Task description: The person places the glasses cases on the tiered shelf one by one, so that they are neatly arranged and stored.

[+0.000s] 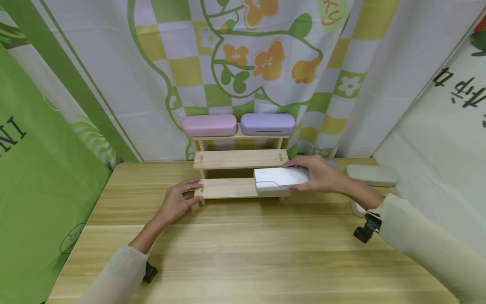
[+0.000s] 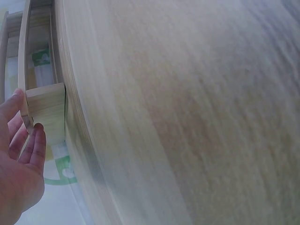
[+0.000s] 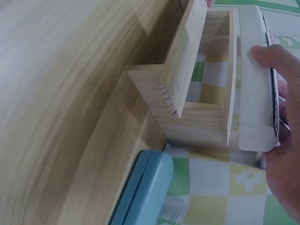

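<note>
A three-tier wooden step rack stands at the back of the table. My left hand grips the left end of its lowest tier, thumb on one face and fingers on the other, as the left wrist view shows. In my right hand is a white glasses case, pinched by its right end and held over the right part of the lower tiers. A pink glasses case and a purple glasses case sit side by side on the top tier.
Right of the rack lies a blue case, mostly behind my right hand in the head view. A grey-green case lies farther right, with a white object partly hidden under my right wrist. A patterned curtain hangs behind the rack.
</note>
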Demonstrator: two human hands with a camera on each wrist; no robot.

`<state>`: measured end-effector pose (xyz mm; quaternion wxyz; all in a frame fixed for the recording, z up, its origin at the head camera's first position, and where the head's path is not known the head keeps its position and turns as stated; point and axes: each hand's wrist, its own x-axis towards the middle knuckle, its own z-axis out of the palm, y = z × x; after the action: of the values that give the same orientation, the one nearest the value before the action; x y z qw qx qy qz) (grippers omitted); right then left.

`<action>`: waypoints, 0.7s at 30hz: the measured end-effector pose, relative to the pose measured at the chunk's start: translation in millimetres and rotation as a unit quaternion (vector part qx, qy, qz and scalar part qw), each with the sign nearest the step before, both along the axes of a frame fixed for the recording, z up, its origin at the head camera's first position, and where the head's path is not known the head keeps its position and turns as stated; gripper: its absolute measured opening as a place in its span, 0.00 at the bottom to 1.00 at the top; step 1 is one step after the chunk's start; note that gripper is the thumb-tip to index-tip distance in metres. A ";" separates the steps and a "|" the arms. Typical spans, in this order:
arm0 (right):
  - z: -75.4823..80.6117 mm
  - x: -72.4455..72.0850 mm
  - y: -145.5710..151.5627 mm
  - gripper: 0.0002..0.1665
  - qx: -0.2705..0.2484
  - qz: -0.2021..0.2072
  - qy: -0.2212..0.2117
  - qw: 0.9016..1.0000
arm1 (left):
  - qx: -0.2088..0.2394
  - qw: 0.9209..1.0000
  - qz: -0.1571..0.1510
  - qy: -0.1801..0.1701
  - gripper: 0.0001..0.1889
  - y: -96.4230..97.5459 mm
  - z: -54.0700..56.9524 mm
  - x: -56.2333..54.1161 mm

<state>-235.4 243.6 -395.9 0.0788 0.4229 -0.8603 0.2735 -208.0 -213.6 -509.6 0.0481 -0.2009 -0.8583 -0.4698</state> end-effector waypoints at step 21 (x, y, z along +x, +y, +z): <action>6.5 -25.7 -60.0 0.33 -0.025 -0.029 -0.018 0.999 | -0.001 1.000 0.003 0.007 0.20 0.0 -2.5 -0.7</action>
<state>-261.1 183.6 -389.3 0.0820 0.3907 -0.8664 0.3002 -208.7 -213.5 -512.1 0.0556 -0.2021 -0.8588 -0.4674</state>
